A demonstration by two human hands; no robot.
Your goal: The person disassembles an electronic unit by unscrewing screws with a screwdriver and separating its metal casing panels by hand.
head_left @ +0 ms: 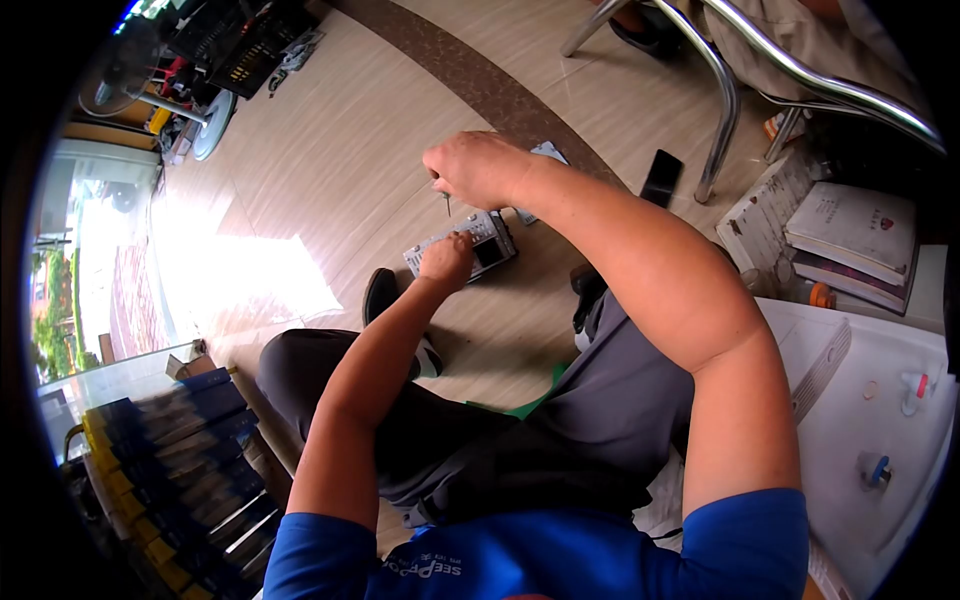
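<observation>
On the floor between my feet lies a grey, box-shaped electronic device (497, 232) with a dark square area on its upper face. My left hand (447, 260) is closed over its near side, steadying it against the floor. Above the device, my right hand (478, 168) is closed round a thin screwdriver (447, 204); only its narrow shaft shows, pointing down, and the fist hides the handle. A flat light-coloured panel (548, 152) lies partly hidden behind my right wrist.
A black phone (661, 178) lies on the floor to the right, near a metal-legged chair (725, 120) where another person sits. Books (850, 232) and a white tabletop (870, 400) are at my right. Stacked blue-and-yellow boxes (180, 470) stand left; a fan (213, 125) stands far left.
</observation>
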